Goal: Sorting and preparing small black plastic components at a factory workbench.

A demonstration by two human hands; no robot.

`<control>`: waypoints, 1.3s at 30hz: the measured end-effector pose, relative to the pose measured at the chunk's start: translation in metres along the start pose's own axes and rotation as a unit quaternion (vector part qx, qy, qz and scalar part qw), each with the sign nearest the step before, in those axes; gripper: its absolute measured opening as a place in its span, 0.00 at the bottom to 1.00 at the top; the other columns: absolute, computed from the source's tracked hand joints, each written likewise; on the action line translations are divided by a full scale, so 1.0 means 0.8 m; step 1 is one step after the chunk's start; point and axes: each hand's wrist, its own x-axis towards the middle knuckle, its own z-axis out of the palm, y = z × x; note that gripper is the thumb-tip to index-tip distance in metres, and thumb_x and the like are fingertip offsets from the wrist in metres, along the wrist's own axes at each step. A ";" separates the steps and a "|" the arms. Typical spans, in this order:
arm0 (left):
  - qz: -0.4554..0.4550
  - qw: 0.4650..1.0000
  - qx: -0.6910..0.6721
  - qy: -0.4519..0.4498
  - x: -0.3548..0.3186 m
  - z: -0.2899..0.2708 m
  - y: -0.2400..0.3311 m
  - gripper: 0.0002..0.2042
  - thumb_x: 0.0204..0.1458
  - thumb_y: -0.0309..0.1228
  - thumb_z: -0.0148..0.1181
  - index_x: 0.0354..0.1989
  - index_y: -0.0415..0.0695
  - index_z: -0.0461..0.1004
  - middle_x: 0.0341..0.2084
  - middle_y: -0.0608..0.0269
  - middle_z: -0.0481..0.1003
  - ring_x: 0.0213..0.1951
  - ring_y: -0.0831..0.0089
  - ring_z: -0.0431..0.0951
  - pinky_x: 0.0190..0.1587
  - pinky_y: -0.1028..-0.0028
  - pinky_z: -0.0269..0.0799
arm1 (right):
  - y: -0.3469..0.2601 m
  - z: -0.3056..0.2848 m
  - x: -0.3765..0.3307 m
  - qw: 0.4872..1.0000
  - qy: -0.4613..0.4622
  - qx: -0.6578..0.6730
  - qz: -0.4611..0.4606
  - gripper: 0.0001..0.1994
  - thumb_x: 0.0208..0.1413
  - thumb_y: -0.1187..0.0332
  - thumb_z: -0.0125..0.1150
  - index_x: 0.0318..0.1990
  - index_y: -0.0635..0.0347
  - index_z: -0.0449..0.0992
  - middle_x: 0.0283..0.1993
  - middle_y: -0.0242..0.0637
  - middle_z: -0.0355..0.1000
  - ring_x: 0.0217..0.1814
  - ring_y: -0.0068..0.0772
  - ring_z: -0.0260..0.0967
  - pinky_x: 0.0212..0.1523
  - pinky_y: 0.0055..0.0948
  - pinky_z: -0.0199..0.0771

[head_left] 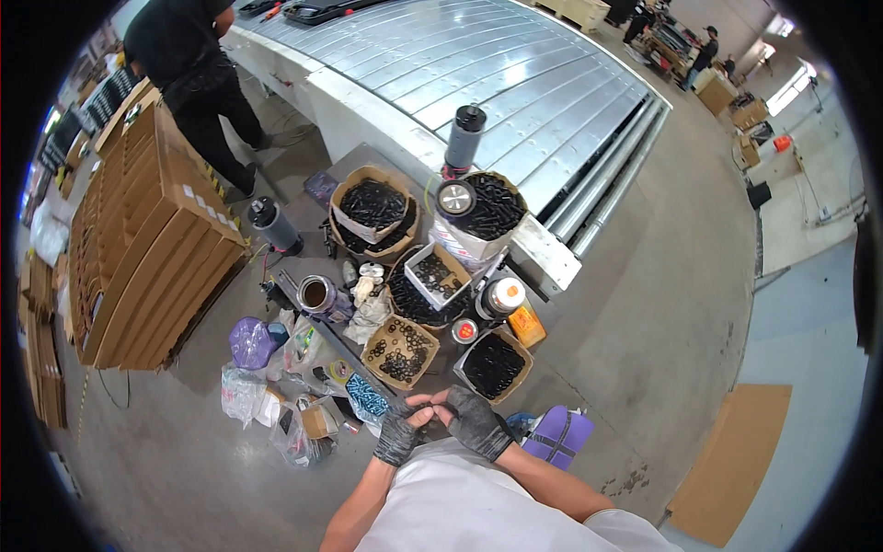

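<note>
- while both my hands meet just in front of my chest, my left hand in its dark fingerless glove curls its fingers toward the right one, fingertips touching.
- my right hand, gloved the same way, is closed in a narrow pinch at the spot where the two hands join.
- something small sits between the fingertips, but it is too tiny and too hidden for me to tell what it is, so i cannot tell what either grip truly holds.
- just ahead of my hands lies a square cardboard box of black parts, and to its left a shallow box of dark rings.
- near my left hand, a clear bag of blue screws rests on the concrete floor among other plastic bags.
- a purple case lies just beside my right wrist.
- farther out stand more open boxes of black hardware, a small orange box, a red-lidded tin and a metal cup.
- a tall stack of folded cardboard stands well off to my left.
- a person in black clothes stands beyond it, beside a long ribbed metal panel.
</note>
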 end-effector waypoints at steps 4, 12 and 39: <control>-0.079 0.996 0.016 -0.039 -0.001 0.020 -0.004 0.14 0.52 0.25 0.62 0.47 0.38 0.72 0.36 0.62 0.77 0.39 0.73 0.76 0.43 0.75 0.73 | 0.029 -0.014 -0.035 0.998 0.016 0.037 0.048 0.08 0.51 0.74 0.61 0.39 0.62 0.76 0.36 0.40 0.75 0.38 0.37 0.75 0.40 0.30 0.73; -0.113 0.989 0.088 -0.044 0.013 0.017 -0.033 0.16 0.52 0.26 0.62 0.48 0.37 0.70 0.39 0.59 0.75 0.38 0.71 0.77 0.42 0.72 0.75 | 0.094 -0.048 -0.049 0.991 0.090 0.025 0.098 0.06 0.51 0.74 0.62 0.37 0.63 0.76 0.31 0.37 0.75 0.34 0.31 0.74 0.37 0.29 0.73; 0.023 0.686 0.723 0.083 0.106 -0.003 -0.090 0.21 0.57 0.37 0.50 0.58 0.45 0.67 0.34 0.46 0.78 0.38 0.47 0.79 0.43 0.53 0.73 | 0.128 -0.022 0.017 0.980 0.152 -0.129 -0.005 0.05 0.49 0.73 0.62 0.34 0.60 0.75 0.31 0.42 0.72 0.34 0.44 0.72 0.38 0.35 0.72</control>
